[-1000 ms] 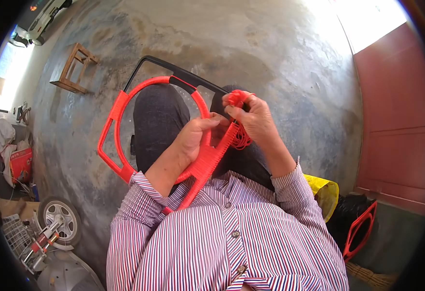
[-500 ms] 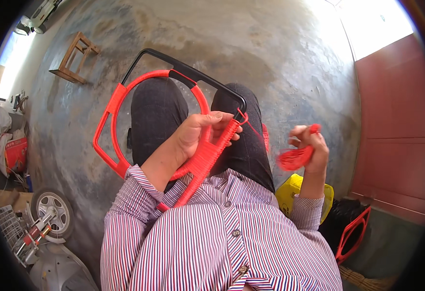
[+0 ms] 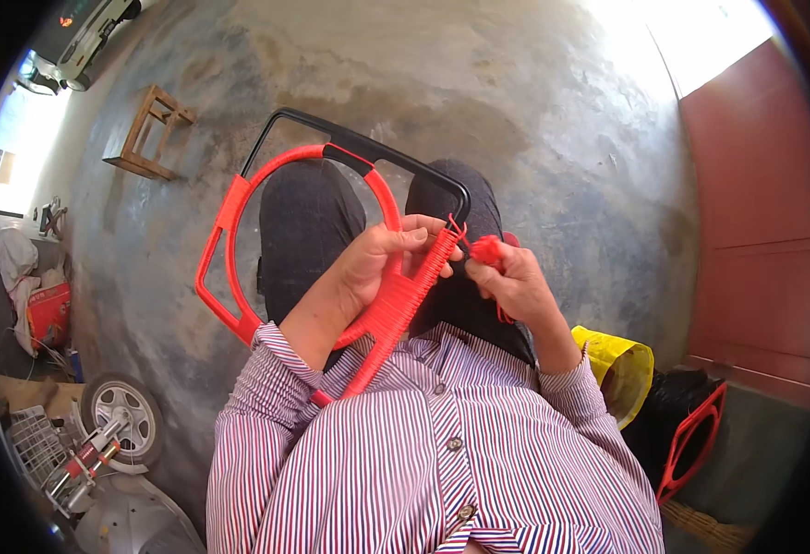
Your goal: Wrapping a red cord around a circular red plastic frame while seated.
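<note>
A black metal frame (image 3: 385,148) with a ring inside it leans over my lap. Red cord (image 3: 392,303) is wound tightly round most of the ring and the lower side bars; the far bar and its right corner are bare black. My left hand (image 3: 382,254) grips the wrapped right side bar near the top of the winding. Close beside that bar, my right hand (image 3: 520,282) is closed on a bundle of red cord (image 3: 486,249), with loose ends hanging below the fingers. A small loop of cord stands up where the winding stops.
A wooden stool (image 3: 149,134) lies at the far left. A scooter wheel (image 3: 123,417) is at lower left. On the right are a yellow bag (image 3: 622,369), a black bag, another red-wrapped frame (image 3: 691,448) and a red door (image 3: 756,231).
My right hand has come in from the right with the cord bundle, up to the frame's right bar. My left hand keeps its hold. The whole view has shifted slightly.
</note>
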{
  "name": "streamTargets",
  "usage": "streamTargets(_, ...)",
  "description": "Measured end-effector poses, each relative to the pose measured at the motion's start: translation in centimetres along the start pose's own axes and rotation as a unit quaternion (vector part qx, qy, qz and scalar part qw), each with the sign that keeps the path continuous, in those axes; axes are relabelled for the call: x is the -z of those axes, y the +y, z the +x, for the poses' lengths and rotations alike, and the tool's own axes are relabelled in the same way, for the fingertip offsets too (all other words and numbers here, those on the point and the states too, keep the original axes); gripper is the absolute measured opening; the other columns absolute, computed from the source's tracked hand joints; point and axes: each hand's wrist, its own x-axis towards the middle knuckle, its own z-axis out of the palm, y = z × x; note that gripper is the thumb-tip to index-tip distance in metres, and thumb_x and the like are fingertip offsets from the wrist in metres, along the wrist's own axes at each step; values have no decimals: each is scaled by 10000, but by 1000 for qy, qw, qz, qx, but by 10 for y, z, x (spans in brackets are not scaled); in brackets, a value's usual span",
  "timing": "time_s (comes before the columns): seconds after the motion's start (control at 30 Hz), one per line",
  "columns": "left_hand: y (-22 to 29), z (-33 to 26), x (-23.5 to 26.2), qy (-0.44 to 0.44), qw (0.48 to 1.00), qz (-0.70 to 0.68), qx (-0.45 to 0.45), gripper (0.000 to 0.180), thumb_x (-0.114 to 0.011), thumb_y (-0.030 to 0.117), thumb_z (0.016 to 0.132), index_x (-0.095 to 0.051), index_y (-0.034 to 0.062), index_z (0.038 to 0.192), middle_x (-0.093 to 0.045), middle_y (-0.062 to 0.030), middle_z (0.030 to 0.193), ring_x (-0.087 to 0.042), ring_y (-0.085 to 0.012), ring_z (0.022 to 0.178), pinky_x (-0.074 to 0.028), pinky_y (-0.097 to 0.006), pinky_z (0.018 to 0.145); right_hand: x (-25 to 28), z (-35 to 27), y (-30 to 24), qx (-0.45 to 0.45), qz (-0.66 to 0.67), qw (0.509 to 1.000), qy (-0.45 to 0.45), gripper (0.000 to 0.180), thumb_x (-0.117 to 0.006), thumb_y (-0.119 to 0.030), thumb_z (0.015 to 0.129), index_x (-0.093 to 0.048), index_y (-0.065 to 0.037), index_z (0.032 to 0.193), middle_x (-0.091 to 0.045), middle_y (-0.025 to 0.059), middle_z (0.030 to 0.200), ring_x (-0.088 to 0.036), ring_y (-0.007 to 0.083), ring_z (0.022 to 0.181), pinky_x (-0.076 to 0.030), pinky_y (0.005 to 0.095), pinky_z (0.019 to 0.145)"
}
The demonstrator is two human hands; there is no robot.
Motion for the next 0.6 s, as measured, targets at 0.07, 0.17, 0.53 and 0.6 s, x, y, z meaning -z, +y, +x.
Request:
streamTargets(0.07,1,-2,-4,-11,1000,-14,-8,362,-575,63,921,-531,-24,1270,-661,-273,1064,-704,-334,886,-602,-406,810,8,-5,8,23,-36,999,6,116,-632,-155,945,-636,-50,896,-557,-45,653,-509,49,567,-406,234,521)
streamTargets(0.17,-1,-1,3,-8,1000,-20,-13,372,-568,42,916,-519,-2,1282,-659,-269,1047,-699,-346,875,-595,-413,815,5,-16,8,21,-47,999,11,136,-668,-144,914,-623,-57,820,-527,-46,609,-506,55,563,-399,247,521)
streamTargets(0.53,1,3,6,48,998,30,-11,367,-580,142,933,-519,-14,1260,-659,-227,1061,-683,-308,929,-576,-407,836,44,19,31,36,-175,973,146,138,-567,-121,877,-614,-7,940,-606,74,752,-576,139,701,-473,293,664)
streamTargets(0.6,-3,3,8,81,996,33,-31,362,-571,159,942,-521,-8,1260,-663,-196,1079,-674,-277,939,-565,-386,843,53,34,10,71,-124,979,148,162,-563,-118,877,-601,-4,985,-620,89,788,-584,153,727,-480,308,692)
